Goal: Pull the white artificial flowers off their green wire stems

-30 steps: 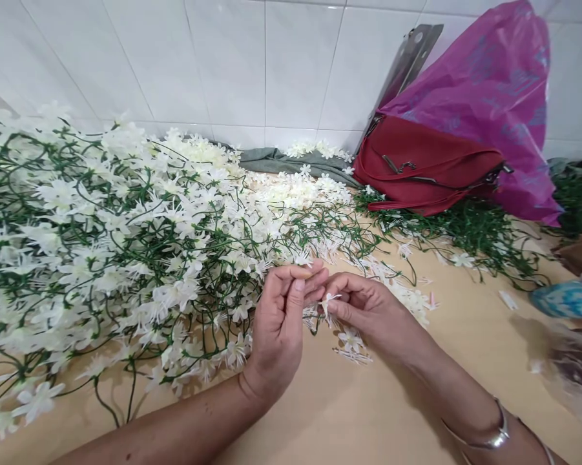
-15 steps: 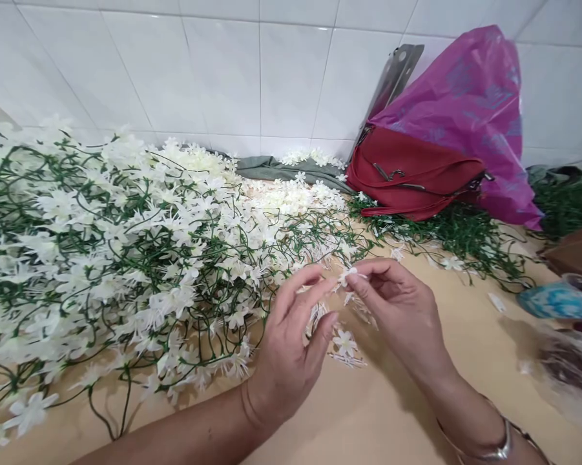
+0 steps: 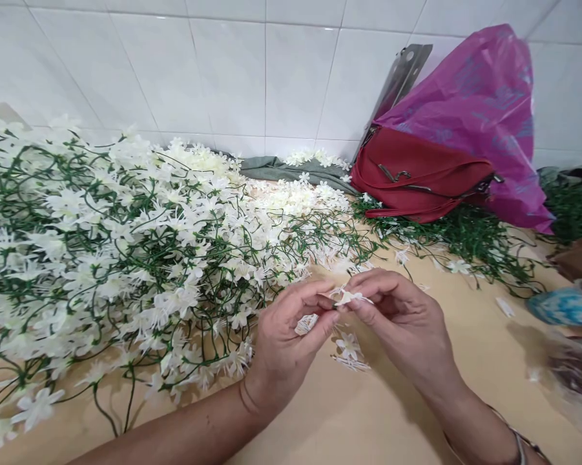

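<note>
A small white artificial flower (image 3: 349, 298) is held between both hands above the table, seen from the side. My right hand (image 3: 409, 326) pinches its petals between thumb and fingers. My left hand (image 3: 288, 342) closes thumb and fingertips on the flower's other side, where a bit of dark green shows. Just below the hands, a loose white flower (image 3: 349, 347) lies on the table beside thin white stamen pieces (image 3: 353, 365). More white stamens are partly covered by my left fingers. To the left spreads a large heap of white flowers on green stems (image 3: 140, 258).
Loose petals (image 3: 305, 194) lie at the back near a grey-green cloth (image 3: 276, 168). A red bag (image 3: 416, 174) and a purple plastic bag (image 3: 484, 97) lean by the tiled wall. Green stems (image 3: 465, 236) lie beneath. At right are a blue-patterned item (image 3: 564, 305) and a clear plastic bag (image 3: 574, 371).
My left fingers have moved in from beside the flower and closed on its base. The flower has tipped from facing up to side-on and sits slightly lower. The view has shifted a little.
</note>
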The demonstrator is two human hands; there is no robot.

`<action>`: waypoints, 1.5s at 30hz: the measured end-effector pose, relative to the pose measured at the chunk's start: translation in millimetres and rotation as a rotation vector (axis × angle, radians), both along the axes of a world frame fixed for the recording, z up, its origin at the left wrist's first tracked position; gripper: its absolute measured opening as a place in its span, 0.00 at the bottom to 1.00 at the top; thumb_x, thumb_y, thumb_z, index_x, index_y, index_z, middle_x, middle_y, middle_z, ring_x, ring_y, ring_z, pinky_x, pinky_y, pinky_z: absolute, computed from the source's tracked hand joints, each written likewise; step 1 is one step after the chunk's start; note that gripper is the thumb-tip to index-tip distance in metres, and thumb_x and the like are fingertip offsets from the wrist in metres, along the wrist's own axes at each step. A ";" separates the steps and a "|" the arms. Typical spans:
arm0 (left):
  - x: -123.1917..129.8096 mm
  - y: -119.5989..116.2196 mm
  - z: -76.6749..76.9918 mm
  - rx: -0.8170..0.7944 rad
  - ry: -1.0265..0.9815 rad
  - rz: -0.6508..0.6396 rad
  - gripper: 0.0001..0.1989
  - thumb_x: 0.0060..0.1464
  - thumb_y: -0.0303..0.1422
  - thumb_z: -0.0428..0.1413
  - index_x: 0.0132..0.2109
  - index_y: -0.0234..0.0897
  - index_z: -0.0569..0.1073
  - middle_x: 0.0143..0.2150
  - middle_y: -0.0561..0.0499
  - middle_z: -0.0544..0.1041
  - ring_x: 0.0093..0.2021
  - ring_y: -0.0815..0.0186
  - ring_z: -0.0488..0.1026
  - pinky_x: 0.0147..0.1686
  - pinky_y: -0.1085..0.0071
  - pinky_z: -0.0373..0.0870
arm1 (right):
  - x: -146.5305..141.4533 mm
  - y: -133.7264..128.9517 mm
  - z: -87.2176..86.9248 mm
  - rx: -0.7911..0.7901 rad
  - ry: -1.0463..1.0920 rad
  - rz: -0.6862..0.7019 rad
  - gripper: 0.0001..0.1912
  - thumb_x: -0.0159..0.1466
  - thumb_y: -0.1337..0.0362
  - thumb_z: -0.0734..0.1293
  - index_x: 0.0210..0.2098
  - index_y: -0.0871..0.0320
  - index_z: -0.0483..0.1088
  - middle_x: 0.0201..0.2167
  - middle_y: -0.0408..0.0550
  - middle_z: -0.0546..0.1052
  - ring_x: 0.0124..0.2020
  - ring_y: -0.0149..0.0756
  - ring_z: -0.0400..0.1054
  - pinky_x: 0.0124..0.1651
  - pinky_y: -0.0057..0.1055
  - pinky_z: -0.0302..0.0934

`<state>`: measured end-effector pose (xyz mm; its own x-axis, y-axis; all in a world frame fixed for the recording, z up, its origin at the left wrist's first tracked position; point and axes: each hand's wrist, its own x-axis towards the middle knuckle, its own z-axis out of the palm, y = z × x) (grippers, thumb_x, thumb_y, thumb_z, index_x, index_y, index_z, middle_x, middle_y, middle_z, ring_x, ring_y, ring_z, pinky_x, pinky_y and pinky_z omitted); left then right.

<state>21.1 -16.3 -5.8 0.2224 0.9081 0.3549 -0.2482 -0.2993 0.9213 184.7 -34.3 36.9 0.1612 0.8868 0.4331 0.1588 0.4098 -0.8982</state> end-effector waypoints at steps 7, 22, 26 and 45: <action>-4.3 10.9 9.0 -0.189 -0.027 -0.050 0.02 0.60 0.30 0.64 0.40 0.36 0.82 0.52 0.43 0.81 0.54 0.61 0.79 0.55 0.66 0.78 | 19.4 7.0 -2.1 -0.049 0.155 -0.137 0.07 0.63 0.57 0.77 0.36 0.49 0.77 0.38 0.45 0.77 0.32 0.34 0.72 0.39 0.34 0.70; -5.9 9.8 2.9 -0.251 0.099 -0.106 0.06 0.62 0.35 0.62 0.41 0.37 0.79 0.33 0.51 0.81 0.32 0.67 0.76 0.34 0.71 0.73 | 29.7 17.6 -4.7 -0.463 0.105 0.267 0.16 0.57 0.49 0.80 0.32 0.54 0.79 0.27 0.44 0.77 0.30 0.35 0.68 0.36 0.32 0.63; -6.1 9.6 1.0 -0.177 0.172 -0.067 0.06 0.63 0.35 0.61 0.42 0.38 0.80 0.35 0.50 0.80 0.32 0.68 0.73 0.33 0.71 0.72 | 27.3 16.8 -8.3 -0.496 0.117 0.319 0.15 0.58 0.49 0.79 0.32 0.54 0.78 0.28 0.43 0.76 0.30 0.34 0.65 0.36 0.32 0.61; -6.2 6.8 0.3 -0.117 0.252 -0.051 0.07 0.65 0.36 0.60 0.41 0.37 0.79 0.35 0.48 0.82 0.34 0.66 0.77 0.36 0.71 0.74 | 24.8 18.3 -9.3 -0.559 0.051 0.307 0.17 0.58 0.49 0.79 0.31 0.55 0.77 0.25 0.42 0.76 0.28 0.34 0.68 0.34 0.31 0.63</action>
